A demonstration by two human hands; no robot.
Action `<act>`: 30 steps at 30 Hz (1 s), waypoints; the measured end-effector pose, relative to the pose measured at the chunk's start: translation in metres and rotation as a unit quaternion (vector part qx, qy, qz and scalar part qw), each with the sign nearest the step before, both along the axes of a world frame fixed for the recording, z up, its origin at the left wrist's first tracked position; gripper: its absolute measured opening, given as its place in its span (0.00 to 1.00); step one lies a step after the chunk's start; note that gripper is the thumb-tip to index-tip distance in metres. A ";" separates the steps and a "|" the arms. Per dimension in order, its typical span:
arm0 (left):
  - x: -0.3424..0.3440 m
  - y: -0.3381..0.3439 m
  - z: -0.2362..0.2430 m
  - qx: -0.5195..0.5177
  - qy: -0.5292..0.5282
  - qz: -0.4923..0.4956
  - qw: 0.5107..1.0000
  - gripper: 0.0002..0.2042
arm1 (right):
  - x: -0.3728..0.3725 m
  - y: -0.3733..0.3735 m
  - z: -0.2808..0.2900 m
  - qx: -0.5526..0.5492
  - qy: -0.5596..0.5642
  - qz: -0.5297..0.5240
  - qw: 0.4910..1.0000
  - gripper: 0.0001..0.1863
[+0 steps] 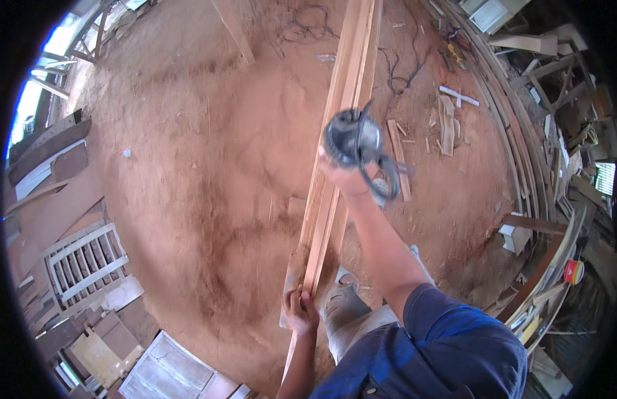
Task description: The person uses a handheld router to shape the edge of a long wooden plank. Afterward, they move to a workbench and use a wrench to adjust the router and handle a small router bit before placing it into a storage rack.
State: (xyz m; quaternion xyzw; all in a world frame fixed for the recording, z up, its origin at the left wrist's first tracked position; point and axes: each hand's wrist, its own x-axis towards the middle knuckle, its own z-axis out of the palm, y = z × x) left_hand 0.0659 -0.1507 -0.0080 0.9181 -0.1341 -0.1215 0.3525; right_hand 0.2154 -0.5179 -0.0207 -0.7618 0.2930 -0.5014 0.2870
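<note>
A long pale wooden plank [316, 243] with a grooved or stepped profile runs from the far edge of the view down to my body, raised above the dirt ground. My right hand [345, 176] is closed around a dark grey and black corded power tool [355, 138], held over the plank about midway along it. Motion blur hides the tool's exact kind and whether it touches the wood. Nearer my body, my left hand [300, 311] is closed on the plank, fingers curled over its left edge.
Sawdust-covered reddish ground [209, 166] lies around. Black cable [405, 76] and wood offcuts [447, 125] are scattered right of the plank. Long boards [514, 143] line the right side. A slatted wooden frame [88, 263] and a white panelled door [167, 369] lie on the left.
</note>
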 end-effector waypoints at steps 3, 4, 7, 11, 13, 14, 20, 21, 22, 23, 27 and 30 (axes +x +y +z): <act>-0.001 -0.002 0.000 -0.011 -0.005 0.021 1.000 0.12 | 0.045 -0.069 0.026 -0.085 0.039 -0.029 0.995 0.42; 0.000 -0.003 0.004 -0.042 0.021 0.041 0.998 0.12 | 0.057 -0.090 0.033 -0.074 0.018 -0.055 0.996 0.42; 0.029 -0.047 0.015 -0.056 0.040 0.035 0.997 0.12 | 0.094 -0.156 0.040 -0.005 0.005 -0.073 0.997 0.37; 0.094 -0.170 0.025 -0.041 0.006 0.006 0.999 0.12 | 0.144 -0.239 0.050 -0.032 -0.018 -0.086 0.996 0.33; 0.129 -0.244 0.034 -0.024 0.017 0.007 1.000 0.14 | 0.169 -0.290 0.044 -0.069 -0.018 -0.114 0.991 0.41; 0.145 -0.275 0.035 0.000 -0.026 -0.010 1.000 0.15 | 0.182 -0.309 0.043 -0.066 -0.018 -0.110 0.992 0.41; 0.189 -0.360 0.030 0.067 -0.086 -0.019 0.994 0.20 | 0.239 -0.411 0.047 0.002 0.009 -0.116 0.993 0.43; 0.189 -0.361 0.026 0.073 -0.103 -0.010 0.992 0.21 | 0.250 -0.428 0.051 0.005 0.008 -0.114 0.993 0.43; 0.190 -0.364 0.023 0.075 -0.103 -0.010 0.992 0.21 | 0.260 -0.446 0.054 0.006 0.019 -0.128 0.992 0.43; 0.189 -0.363 0.023 0.075 -0.089 0.004 0.993 0.20 | 0.268 -0.458 0.057 0.012 0.025 -0.133 0.991 0.43; 0.189 -0.366 0.027 0.080 -0.070 0.015 0.994 0.18 | 0.286 -0.509 0.066 0.035 0.034 -0.088 0.995 0.44; 0.189 -0.364 0.022 0.077 -0.085 0.007 0.993 0.18 | 0.295 -0.526 0.066 0.037 0.047 -0.099 0.993 0.43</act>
